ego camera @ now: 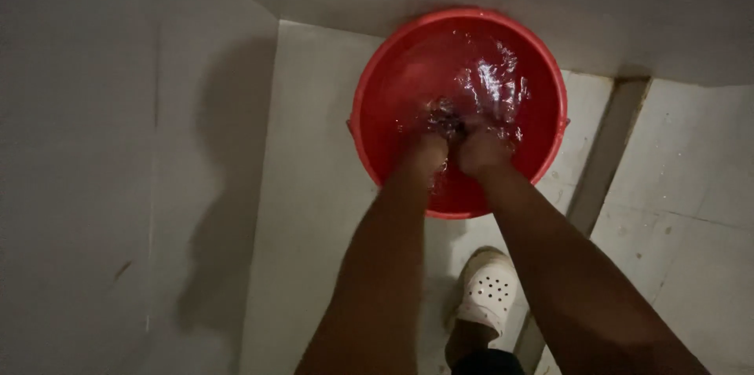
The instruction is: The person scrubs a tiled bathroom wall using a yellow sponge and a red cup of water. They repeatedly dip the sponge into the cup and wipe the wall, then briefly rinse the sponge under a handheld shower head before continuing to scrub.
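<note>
While both are sunk in water, left hand (426, 151) and right hand (482, 147) sit fisted side by side, gripping a small dark item (446, 118) between them; too blurred to identify. Water (495, 84) is rippling around them. Red bucket (377, 92) holds it all, standing on the pale tiled floor (314, 186). White perforated clog (488, 292) just beside the bucket's near edge.

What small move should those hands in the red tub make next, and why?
Probably lift the small dark thing just clear of the water to check it. Both the left hand and the right hand are bunched together around it in the red tub, and the churned, glinting surface hides what it is.
</note>
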